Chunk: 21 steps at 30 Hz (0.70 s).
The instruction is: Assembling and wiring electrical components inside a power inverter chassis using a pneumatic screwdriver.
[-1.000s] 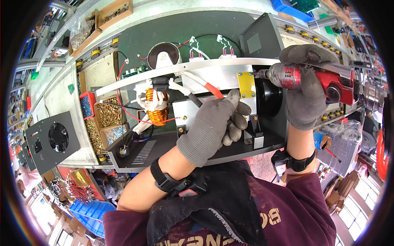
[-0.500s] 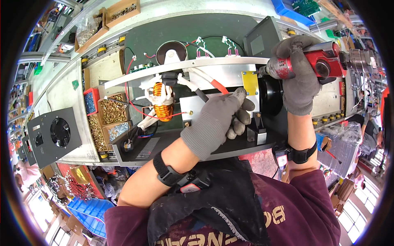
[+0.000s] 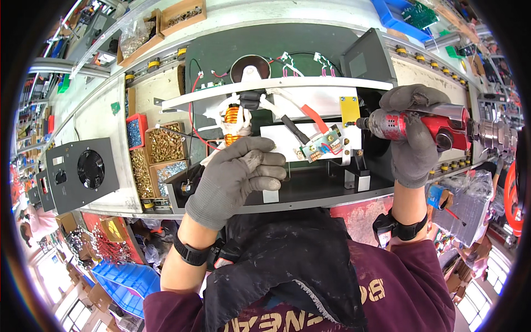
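Observation:
My right hand (image 3: 416, 133), in a grey glove, is wrapped round a red air screwdriver (image 3: 390, 125). The tool's tip points left, beside the lower right edge of a yellow plate (image 3: 349, 110). My left hand (image 3: 238, 174), also gloved, hangs over the near part of a dark metal housing (image 3: 310, 191). Its fingers are curled together, and anything inside them is hidden. Just beyond it stands a copper-wound coil (image 3: 231, 116), partly covered by the hand. A small green circuit board (image 3: 322, 145) lies tilted on the white plate, beside the ends of a red-sleeved cable (image 3: 315, 118) and a black-sleeved one.
Left of the housing are bins of brass screws (image 3: 166, 145), blue fasteners (image 3: 134, 133) and silver hardware. A dark panel with a round fan (image 3: 90, 169) lies farther left. A metal rail (image 3: 287, 83) crosses the housing. A round transformer (image 3: 250, 69) sits behind it.
My left hand has moved left from the white plate toward the coil, uncovering the circuit board. The screwdriver's tip now sits lower against the yellow plate. The whole view has shifted slightly.

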Available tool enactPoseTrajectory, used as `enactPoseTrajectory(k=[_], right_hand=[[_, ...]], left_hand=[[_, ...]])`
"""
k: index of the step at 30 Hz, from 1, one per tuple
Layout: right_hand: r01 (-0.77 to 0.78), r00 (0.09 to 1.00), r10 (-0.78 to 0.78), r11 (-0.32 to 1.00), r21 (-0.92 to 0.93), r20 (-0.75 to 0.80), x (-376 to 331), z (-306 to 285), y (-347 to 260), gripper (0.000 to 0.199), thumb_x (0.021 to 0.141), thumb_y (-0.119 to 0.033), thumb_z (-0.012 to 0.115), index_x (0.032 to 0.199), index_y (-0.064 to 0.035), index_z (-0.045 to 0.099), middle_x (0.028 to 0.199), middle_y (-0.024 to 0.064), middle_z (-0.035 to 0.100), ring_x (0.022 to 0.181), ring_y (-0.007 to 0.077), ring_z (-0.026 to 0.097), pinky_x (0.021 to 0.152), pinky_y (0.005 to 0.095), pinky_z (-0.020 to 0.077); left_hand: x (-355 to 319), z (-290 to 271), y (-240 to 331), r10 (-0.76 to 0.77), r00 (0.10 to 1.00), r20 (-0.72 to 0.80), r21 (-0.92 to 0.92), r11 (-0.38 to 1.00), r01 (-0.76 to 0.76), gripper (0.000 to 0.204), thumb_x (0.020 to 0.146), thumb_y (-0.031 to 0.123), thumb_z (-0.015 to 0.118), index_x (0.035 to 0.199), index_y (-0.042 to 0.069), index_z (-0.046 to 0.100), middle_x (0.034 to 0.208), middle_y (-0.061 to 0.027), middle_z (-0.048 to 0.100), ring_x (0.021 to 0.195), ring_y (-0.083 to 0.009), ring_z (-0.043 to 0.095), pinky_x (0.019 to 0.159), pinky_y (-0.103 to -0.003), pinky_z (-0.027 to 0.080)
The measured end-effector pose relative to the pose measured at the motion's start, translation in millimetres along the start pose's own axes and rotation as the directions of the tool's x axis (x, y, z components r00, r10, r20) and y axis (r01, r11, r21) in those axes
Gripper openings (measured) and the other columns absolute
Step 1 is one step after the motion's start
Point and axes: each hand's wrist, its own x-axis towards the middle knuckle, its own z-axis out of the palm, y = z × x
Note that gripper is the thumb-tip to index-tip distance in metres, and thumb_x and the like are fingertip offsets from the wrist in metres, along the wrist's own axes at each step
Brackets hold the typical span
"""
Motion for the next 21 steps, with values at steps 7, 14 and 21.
enactPoseTrajectory(k=[7, 14, 21], right_hand=[[0.014, 0.999, -0.019, 0.989, -0.149, -0.030, -7.8, 8.9, 0.8, 0.033, 0.074, -0.007, 0.059, 0.105, -0.0012, 0.050, 0.090, 0.0155, 0.060, 0.082, 0.0258, 0.060, 0.077, 0.0414, 0.0498], [-0.236, 0.948, 0.035, 0.743, -0.626, -0.316, -32.4, 15.2, 11.5, 0.024, 0.083, -0.006, 0.053, 0.105, 0.0006, 0.048, 0.094, 0.0155, 0.058, 0.085, 0.0238, 0.059, 0.077, 0.0378, 0.0493], [-0.071, 0.955, -0.037, 0.934, -0.349, -0.293, -44.1, -11.1, -33.9, 0.033, 0.084, -0.015, 0.052, 0.112, 0.0036, 0.049, 0.105, 0.0195, 0.058, 0.096, 0.0287, 0.058, 0.089, 0.0404, 0.0457]], left_hand=[[1.1, -8.9, -2.7, -0.005, 1.000, 0.007, -0.041, 0.999, 0.005, 0.031, 0.093, 0.011, 0.047, 0.118, -0.007, 0.044, 0.103, -0.0219, 0.059, 0.085, -0.0253, 0.064, 0.070, -0.029, 0.057], [-17.5, -7.9, -1.7, 0.067, 0.996, 0.058, -0.081, 0.995, -0.062, 0.038, 0.091, 0.019, 0.050, 0.118, -0.007, 0.042, 0.101, -0.0203, 0.058, 0.091, -0.0286, 0.061, 0.076, -0.035, 0.053], [-33.4, -100.7, 60.1, 0.510, 0.860, -0.013, 0.587, 0.700, -0.407, 0.037, 0.089, 0.010, 0.047, 0.123, -0.005, 0.043, 0.109, -0.0197, 0.057, 0.097, -0.0283, 0.059, 0.082, -0.036, 0.051]])
